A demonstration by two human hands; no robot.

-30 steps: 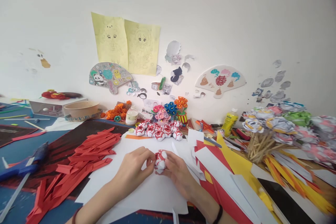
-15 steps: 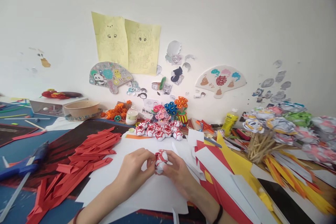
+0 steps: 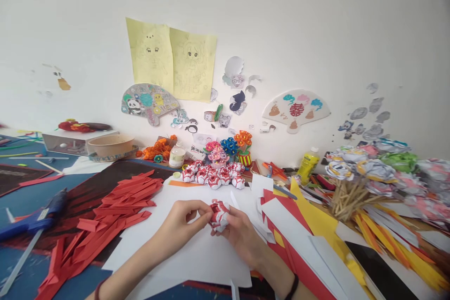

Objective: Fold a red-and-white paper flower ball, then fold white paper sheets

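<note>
A red and white folded paper flower [image 3: 220, 217] is held up over white paper sheets [image 3: 190, 258]. My right hand [image 3: 242, 234] has its fingers closed around the flower's right side and underside. At its left edge, my left hand [image 3: 188, 220] pinches a petal between thumb and forefinger; the exact contact is partly hidden by the fingers. Behind my hands sits a cluster of similar red and white paper flowers [image 3: 214, 177]. To the left of my forearm lies a pile of folded red paper strips [image 3: 116, 211].
A blue glue gun [image 3: 38, 218] rests at the left. Red, white and yellow paper [image 3: 309, 211], a black phone-like slab [image 3: 379, 267] and paper flowers on sticks [image 3: 351, 168] crowd the right. A glue jar [image 3: 176, 155] and yellow bottle [image 3: 308, 165] stand near the wall.
The flower has been turned, so its red inner side now faces left. My right hand's fingers have wrapped further around it, and my left fingertips have shifted onto its left edge.
</note>
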